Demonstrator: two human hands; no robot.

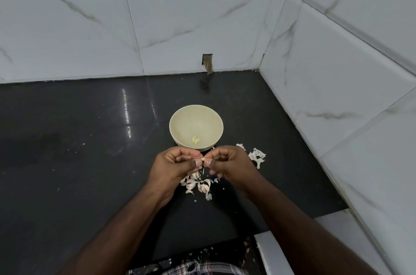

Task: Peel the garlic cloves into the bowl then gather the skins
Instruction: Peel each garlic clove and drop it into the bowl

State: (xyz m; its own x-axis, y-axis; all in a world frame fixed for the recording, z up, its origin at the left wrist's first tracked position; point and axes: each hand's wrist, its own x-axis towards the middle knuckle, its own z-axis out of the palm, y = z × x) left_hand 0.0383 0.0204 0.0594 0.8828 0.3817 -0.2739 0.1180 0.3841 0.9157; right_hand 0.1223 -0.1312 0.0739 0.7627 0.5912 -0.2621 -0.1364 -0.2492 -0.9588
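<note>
Both hands' grip pinches garlic clove (203,159) before bowl (180,117).

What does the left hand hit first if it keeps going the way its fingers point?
The left hand points right, toward the right hand; both pinch one clove. So it meets the right hand's fingertips almost at once. The bowl lies beyond, off that line.

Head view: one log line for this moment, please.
step: peeling | both hands pinch small garlic clove | round cream bowl: two peeled cloves | loose papery skins on black counter
</note>
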